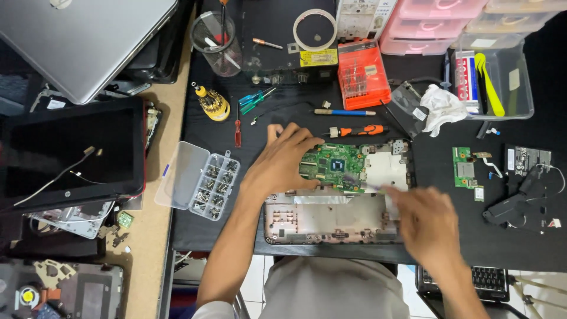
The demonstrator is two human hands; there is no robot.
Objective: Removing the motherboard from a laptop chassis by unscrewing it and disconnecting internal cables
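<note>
An opened laptop base (331,218) lies on the black mat in front of me, with a green motherboard (333,165) seated in its upper part. My left hand (280,162) rests flat on the left edge of the motherboard, fingers spread over it. My right hand (428,221) hovers blurred over the right side of the base, pinching a thin tool (369,184) whose tip points at the board's right edge. An orange-handled screwdriver (360,130) lies just above the base.
A clear screw organiser (201,180) sits left of the base. Small screwdrivers (237,127), a bit holder (212,103), an orange bit case (361,74) and a tape roll (315,29) lie behind. Small circuit boards (465,166) and black parts (522,183) lie right; a tablet (71,150) and laptop (88,41) left.
</note>
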